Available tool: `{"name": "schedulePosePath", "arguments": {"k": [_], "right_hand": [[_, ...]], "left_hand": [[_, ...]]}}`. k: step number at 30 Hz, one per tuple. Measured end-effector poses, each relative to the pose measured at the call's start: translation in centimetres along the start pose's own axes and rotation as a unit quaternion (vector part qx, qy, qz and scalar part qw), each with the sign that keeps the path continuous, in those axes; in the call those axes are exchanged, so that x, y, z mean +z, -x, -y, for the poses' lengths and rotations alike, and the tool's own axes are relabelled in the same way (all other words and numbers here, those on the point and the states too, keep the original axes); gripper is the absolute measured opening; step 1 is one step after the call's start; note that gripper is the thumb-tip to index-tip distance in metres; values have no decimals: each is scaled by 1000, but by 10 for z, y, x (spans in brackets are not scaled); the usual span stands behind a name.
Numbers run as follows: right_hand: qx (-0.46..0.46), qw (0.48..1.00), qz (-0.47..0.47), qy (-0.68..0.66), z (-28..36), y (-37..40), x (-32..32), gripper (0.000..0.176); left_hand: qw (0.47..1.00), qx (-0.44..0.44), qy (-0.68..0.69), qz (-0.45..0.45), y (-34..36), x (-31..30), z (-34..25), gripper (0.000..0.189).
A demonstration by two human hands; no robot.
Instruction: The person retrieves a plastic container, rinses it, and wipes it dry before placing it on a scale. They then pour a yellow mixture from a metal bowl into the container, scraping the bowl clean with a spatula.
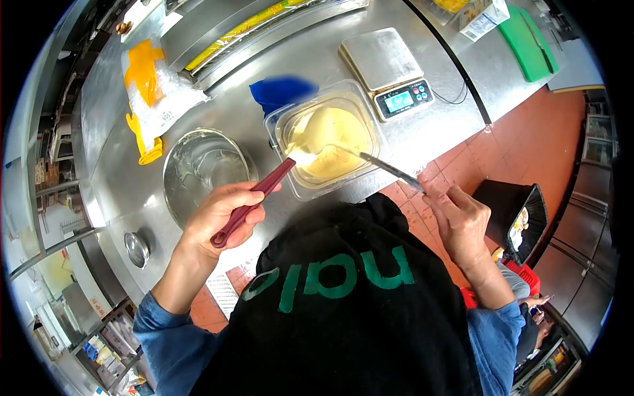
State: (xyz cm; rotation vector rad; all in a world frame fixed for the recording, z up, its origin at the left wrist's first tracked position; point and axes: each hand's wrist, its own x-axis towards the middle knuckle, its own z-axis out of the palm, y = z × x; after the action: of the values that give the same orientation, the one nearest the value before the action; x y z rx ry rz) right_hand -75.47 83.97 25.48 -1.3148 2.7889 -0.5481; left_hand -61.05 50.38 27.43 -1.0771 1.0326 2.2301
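My left hand (214,214) is closed around the dark red handle of a spatula (267,183), whose pale head reaches over the near left rim of a clear plastic tub (375,129). Yellow cream (340,129) fills much of the tub's floor and clings about the spatula's head. From the other side, my right hand (459,218) grips a slim metal-handled utensil (389,168); its far end meets the cream and is partly covered there. Left of the tub stands a steel mixing bowl (205,165) with whitish smears inside, close behind my left hand.
A digital kitchen scale (383,63) stands beside the tub, with a blue cloth-like item (281,92) at its far left. A plastic bag with orange tape (155,86) and a small metal bowl (136,249) lie leftward. A black bin (508,211) stands on the floor at right.
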Motion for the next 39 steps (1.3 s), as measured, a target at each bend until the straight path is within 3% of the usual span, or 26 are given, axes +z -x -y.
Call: {"name": "schedulePosePath", "arguments": {"k": [3,6,12,17,21,26,30,39], "right_hand": [[14,999,-23,-27,-17,8,5,37],[2,999,-13,33,-27,11,7,37],[28,997,-33,-70,-7,3,8,38],[11,999,-5,50,-8,-2,11,39],[21,999,-14,32,-34,11,20,39],[8,998,-44,-37,-11,-2,5,40],[1,1000,-16,-11,6,-10,3,40],[30,998,-56,10,-27,10,30,40]], "left_hand": [[1000,11,16,18,7,1,-3,35],[1000,0,-16,-8,13,4,-7,35],[999,-25,-19,-15,11,7,-6,36],[1000,-20,-11,0,17,8,-7,37],[1000,-17,3,-4,27,7,-9,38],[999,-27,-4,-26,27,9,-8,38],[999,-38,-24,-22,24,14,-8,39],[999,-31,10,9,37,13,-10,43]]}}
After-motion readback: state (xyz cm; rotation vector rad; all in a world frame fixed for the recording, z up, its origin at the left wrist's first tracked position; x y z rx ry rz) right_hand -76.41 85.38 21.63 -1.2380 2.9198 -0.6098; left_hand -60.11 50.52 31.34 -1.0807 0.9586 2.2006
